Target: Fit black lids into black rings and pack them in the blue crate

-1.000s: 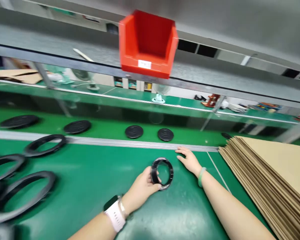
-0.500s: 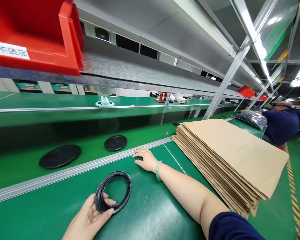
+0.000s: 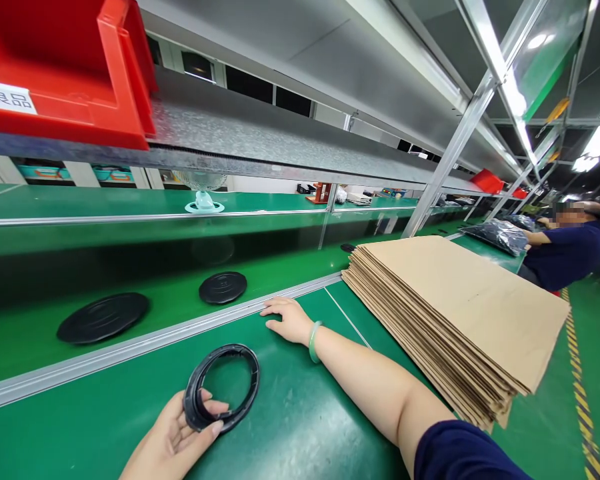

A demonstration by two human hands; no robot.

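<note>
**Left hand cradling a black moulded ring above the green table**

The black moulded ring is sitting tilted in the palm-up left hand, low in the view and just above the table's green surface. The fingers are curling over its lower rim, and the green of the table is showing through its opening. The hands are well apart and are not clamping together on anything. At 2 o'clock from the ring, the right hand is lying open and palm down on the table, its fingertips just beside an aluminium rail. A pale green bangle is circling that wrist, and a navy sleeve is showing near the bottom edge of the view.

At 3 o'clock, a tall stack of cardboard sheets is resting on the table's far right end. Beyond the rail, 2 black round discs are lying on a green tier at 12 and 10 o'clock. A red bin with a white label is sitting on a metal shelf at 11 o'clock. Far off at 2 o'clock, a person in a navy top is sitting behind a black bag.
</note>
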